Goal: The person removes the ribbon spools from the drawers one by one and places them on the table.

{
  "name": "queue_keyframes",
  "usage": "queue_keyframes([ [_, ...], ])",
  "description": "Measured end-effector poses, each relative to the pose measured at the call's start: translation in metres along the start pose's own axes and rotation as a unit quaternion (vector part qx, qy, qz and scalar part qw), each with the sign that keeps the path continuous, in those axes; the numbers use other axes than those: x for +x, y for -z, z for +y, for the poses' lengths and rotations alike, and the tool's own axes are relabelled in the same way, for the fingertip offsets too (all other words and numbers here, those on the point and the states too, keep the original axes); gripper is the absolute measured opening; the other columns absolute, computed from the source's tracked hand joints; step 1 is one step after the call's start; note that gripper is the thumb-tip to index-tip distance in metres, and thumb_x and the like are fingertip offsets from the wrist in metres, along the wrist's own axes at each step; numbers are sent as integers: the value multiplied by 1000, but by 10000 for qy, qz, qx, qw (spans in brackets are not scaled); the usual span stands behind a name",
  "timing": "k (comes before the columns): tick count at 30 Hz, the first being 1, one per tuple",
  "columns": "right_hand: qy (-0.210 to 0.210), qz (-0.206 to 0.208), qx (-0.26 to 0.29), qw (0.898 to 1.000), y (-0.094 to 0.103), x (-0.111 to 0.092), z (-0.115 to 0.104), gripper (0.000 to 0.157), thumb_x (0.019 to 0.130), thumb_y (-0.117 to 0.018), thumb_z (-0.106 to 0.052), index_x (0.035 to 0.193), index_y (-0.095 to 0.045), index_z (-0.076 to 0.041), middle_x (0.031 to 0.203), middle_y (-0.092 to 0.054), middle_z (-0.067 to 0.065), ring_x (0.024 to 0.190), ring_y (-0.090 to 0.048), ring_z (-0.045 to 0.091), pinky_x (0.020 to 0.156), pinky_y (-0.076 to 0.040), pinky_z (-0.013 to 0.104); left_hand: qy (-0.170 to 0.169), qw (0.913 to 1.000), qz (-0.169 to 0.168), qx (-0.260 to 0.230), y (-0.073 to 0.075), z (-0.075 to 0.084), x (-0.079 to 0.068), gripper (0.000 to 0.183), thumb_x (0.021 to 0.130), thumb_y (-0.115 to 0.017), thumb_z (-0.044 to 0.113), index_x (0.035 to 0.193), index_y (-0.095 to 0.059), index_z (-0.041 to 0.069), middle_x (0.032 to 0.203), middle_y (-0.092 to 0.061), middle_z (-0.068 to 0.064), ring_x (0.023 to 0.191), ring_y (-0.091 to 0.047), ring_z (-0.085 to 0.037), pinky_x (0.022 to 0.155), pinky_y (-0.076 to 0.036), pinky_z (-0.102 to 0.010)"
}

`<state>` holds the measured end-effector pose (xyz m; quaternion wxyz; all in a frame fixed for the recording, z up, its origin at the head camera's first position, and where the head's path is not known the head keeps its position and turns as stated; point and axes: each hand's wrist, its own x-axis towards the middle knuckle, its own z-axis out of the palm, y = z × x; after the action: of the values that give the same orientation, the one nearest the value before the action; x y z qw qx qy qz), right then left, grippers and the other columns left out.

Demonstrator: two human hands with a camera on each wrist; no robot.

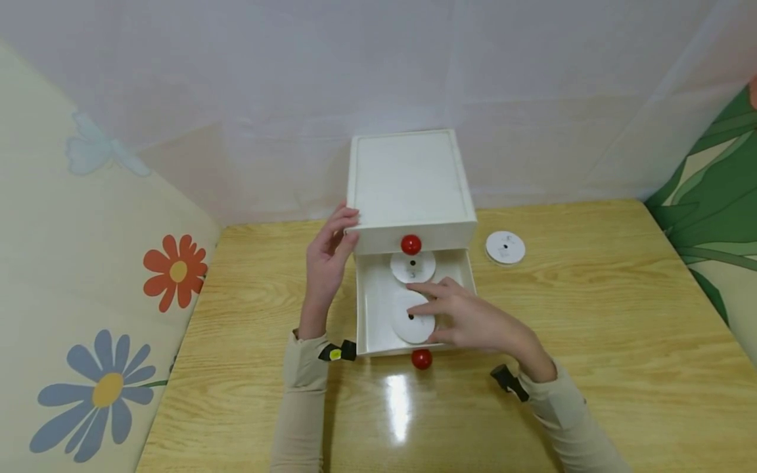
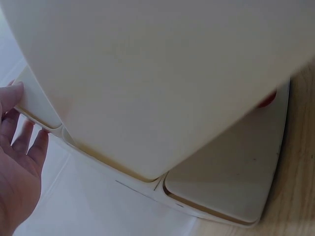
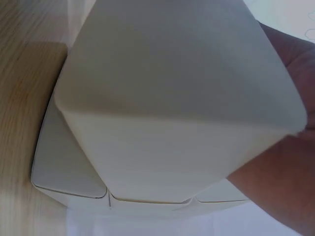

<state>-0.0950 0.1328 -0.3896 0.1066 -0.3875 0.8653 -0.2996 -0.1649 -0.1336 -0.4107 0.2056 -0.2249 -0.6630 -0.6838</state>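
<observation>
A white drawer cabinet has its middle drawer pulled out toward me. Inside lie two round white spools with small centre holes: a rear spool under the upper drawer's front and a front spool. My right hand reaches over the drawer's right side. Its fingers and thumb span the front spool at its edges, one fingertip by the hole. With fingers and thumb, my left hand holds the cabinet's front left edge. The left wrist view shows that hand beside the upper drawer.
A third white spool lies on the wooden table right of the cabinet. Red knobs stick out from the upper drawer and the pulled-out drawer. A pale cloth hangs behind. Painted panels stand on both sides.
</observation>
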Motion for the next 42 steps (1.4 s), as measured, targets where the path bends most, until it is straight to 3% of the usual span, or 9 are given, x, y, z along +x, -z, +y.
queue_keyframes([
  [8, 139, -91, 23, 9999, 0, 0, 1, 45, 84, -86, -10, 127, -75, -15, 155, -49, 15, 128, -53, 34, 105, -52, 49, -11, 10000, 4, -22, 0, 0, 0, 23, 102, -59, -3, 117, -58, -20, 135, -64, 11, 150, -37, -30, 122, -34, -45],
  [13, 74, -119, -92, 9999, -3, 1, 2, 41, 86, -85, -18, 126, -76, -16, 151, -51, 20, 132, -52, 37, 108, -50, 52, -27, 10000, 26, -61, 0, 1, 0, 20, 100, -58, -9, 116, -58, -20, 134, -64, 10, 150, -37, -31, 122, -34, -46],
  [18, -66, 68, 45, 9999, -3, 0, 1, 39, 90, -82, -27, 126, -75, -15, 144, -56, 21, 122, -60, 34, 100, -56, 47, -11, 10000, 38, -53, -1, 1, 0, 19, 99, -57, -11, 116, -58, -20, 134, -64, 10, 150, -36, -36, 122, -35, -46],
  [24, -228, 590, 291, 9976, 5, -9, -4, 37, 94, -77, -31, 128, -74, -16, 135, -60, 20, 111, -64, 30, 90, -59, 47, -72, 10000, -6, -63, -2, -1, 0, 23, 101, -60, -3, 116, -58, -20, 134, -64, 11, 147, -31, -52, 122, -35, -46],
  [31, -186, 1390, 538, 9887, 22, -25, -7, 40, 92, -79, -22, 131, -72, -16, 140, -58, 19, 114, -63, 31, 88, -59, 50, -90, 9999, -33, -71, -2, -2, 1, 25, 102, -61, 0, 116, -58, -20, 134, -64, 11, 148, -32, -49, 122, -35, -46],
  [38, 259, 2606, 356, 9644, 40, -43, 2, 38, 86, -83, -11, 124, -76, -14, 129, -69, 15, 119, -65, 36, 93, -56, 55, -36, 10000, 7, -3, -1, -1, 1, 23, 102, -60, -2, 116, -58, -19, 134, -64, 10, 149, -37, -34, 121, -36, -45],
  [42, 232, 3174, 375, 9473, 49, -49, 9, 38, 86, -81, -4, 124, -75, -8, 123, -70, 15, 108, -66, 26, 92, -55, 38, -42, 10000, 0, -18, 0, -1, 0, 27, 103, -61, 3, 117, -58, -20, 135, -64, 9, 150, -37, -30, 122, -35, -46],
])
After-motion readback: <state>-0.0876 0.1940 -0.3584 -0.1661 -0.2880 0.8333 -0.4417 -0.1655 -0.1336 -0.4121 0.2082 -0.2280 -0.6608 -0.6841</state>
